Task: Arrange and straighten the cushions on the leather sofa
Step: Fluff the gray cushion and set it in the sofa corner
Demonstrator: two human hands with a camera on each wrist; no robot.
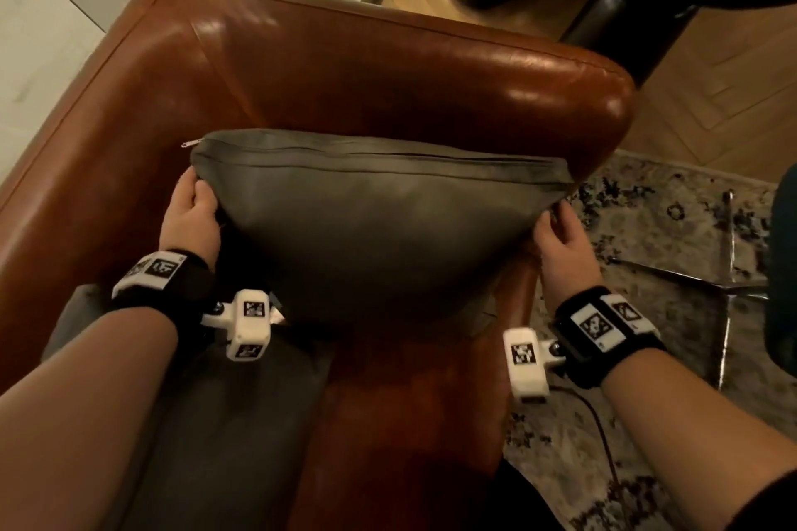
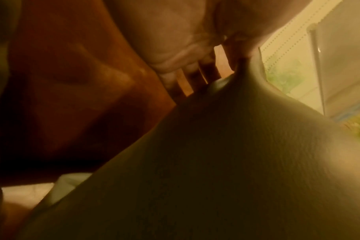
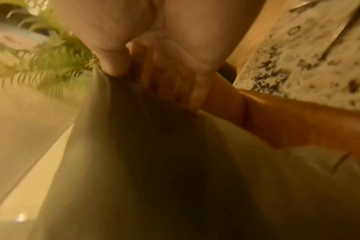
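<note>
A grey cushion (image 1: 371, 224) with a zipper along its top edge stands at the end of the brown leather sofa (image 1: 345, 73), next to the armrest. My left hand (image 1: 194, 203) pinches its upper left corner. My right hand (image 1: 556, 228) pinches its upper right corner. In the left wrist view the thumb and fingers (image 2: 175, 53) hold a peak of the grey fabric (image 2: 236, 146). The right wrist view shows my fingers (image 3: 121, 61) gripping the bunched grey corner (image 3: 146, 129). A second grey cushion (image 1: 207, 423) lies on the seat under my left forearm.
A patterned rug (image 1: 647, 220) lies on the wood floor to the right, with a chrome chair base (image 1: 729, 272) on it. A black table leg (image 1: 625, 13) stands behind the armrest. White cabinet doors (image 1: 51, 13) run along the left. A cable (image 1: 604, 435) trails on the rug.
</note>
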